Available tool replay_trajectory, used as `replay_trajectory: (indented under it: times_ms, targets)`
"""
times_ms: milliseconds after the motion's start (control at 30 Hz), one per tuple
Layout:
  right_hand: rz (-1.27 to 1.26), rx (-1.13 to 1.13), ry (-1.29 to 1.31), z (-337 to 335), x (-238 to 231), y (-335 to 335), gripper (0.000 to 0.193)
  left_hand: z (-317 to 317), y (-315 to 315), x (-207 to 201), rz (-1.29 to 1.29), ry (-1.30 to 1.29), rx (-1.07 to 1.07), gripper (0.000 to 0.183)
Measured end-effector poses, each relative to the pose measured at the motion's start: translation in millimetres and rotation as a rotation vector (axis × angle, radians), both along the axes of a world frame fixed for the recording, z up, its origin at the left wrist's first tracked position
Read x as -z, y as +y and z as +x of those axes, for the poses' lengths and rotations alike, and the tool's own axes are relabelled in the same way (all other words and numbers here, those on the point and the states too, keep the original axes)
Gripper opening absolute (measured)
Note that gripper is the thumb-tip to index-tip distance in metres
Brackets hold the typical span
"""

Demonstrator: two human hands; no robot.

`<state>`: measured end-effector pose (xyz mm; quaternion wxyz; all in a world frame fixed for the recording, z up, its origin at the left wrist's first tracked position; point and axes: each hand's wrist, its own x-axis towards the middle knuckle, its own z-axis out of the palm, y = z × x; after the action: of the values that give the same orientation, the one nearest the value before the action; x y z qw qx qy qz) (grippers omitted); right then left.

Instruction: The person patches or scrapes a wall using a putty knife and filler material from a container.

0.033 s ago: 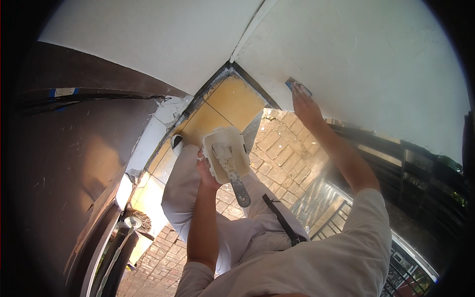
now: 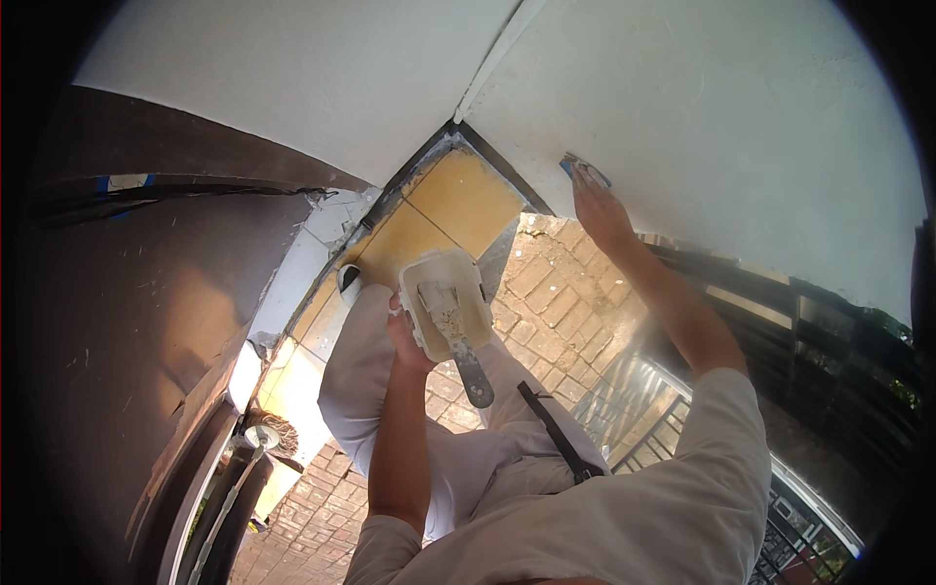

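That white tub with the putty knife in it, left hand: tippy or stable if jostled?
Probably a bit tippy: the left hand grips the tub from one side only. The putty knife sticks out past the rim, so its handle may lever out or slide. The tub looks like thin plastic, likely light and slightly flexible.

No packages, labels, signs, screens visible anywhere in view.

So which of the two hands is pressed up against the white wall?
The right hand, raised with a small blue-edged pad flat on the white wall. The left hand holds a tub lower down.
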<state>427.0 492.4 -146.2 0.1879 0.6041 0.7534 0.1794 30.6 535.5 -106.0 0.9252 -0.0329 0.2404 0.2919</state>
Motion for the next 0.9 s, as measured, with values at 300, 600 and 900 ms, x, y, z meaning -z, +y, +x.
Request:
replay_trajectory:
  times_ms: [300,600,900]
  targets:
    - [-0.104,0.248,0.195,-12.3,64.3,47.7,0.037,5.2,-1.6,15.4,-0.022,-0.020,-0.023,0.072]
    - [-0.019,0.008,0.044,-8.7,-59.2,22.0,0.037,10.8,3.6,13.5,-0.118,0.008,-0.011,0.069]
    - [-0.063,0.309,0.449,2.2,90.5,53.3,0.036,16.4,-2.2,7.8,0.032,-0.073,-0.005,0.069]
